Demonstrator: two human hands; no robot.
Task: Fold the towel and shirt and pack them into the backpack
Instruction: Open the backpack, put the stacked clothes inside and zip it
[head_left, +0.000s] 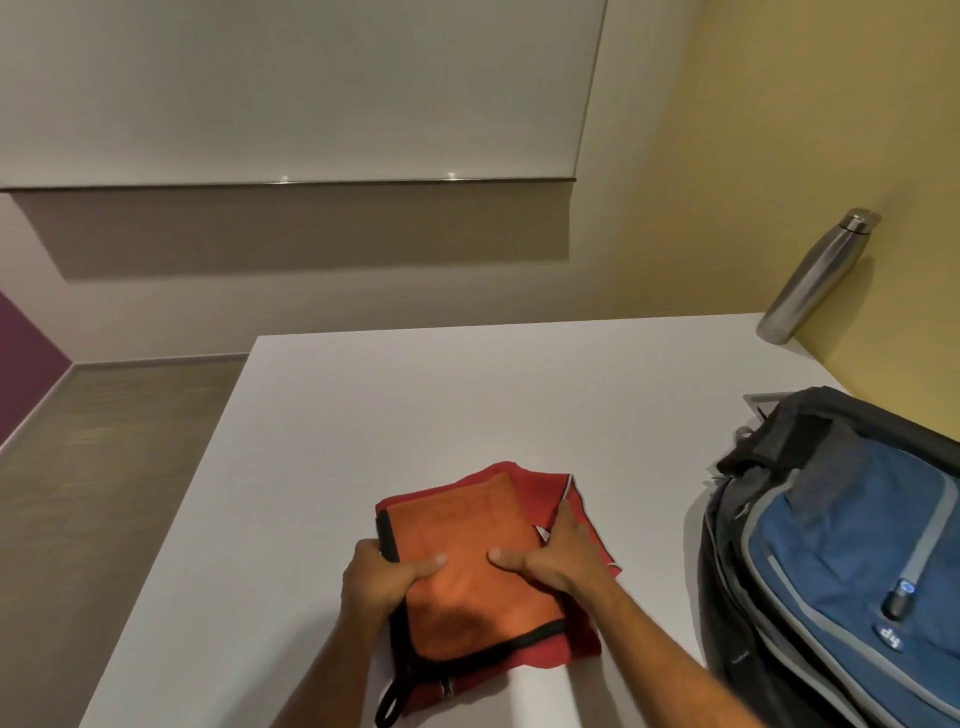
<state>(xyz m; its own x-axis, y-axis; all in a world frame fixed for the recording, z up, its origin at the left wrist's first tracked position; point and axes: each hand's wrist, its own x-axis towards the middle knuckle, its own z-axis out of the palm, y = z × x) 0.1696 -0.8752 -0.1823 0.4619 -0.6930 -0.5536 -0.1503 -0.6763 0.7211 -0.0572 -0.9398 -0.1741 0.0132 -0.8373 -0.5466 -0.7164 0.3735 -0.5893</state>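
Folding done, packing not yet begun

Towel (467, 561) and shirt (582, 525) are lying folded on the white table (363, 405), the orange towel stacked on top of the red shirt, whose collar is showing at the far right corner. Both folds look finished, so the first half of the task seems to be done. A black edging and a small loop are trailing from the towel's near edge.

The person is taking hold of the stack from both sides. The left hand (384, 571) is gripping the left edge, thumb pressing on top of the towel and fingers curling under out of sight. The right hand (550, 558) is clamping the right side, thumb lying flat on the towel while the fingers are reaching over the shirt by the collar. Whether the stack is lifting off the table or only being pressed cannot be told.

The blue and grey backpack (841, 551) is lying on the table to the right, near the stack but apart from it. Its opening cannot be made out, so whether it is unzipped, and what it is holding, cannot be told. Neither garment is in it; carrying the stack over and putting it inside is what remains.

A steel bottle (815, 275) is standing at the far right corner by the yellow wall (727, 156).
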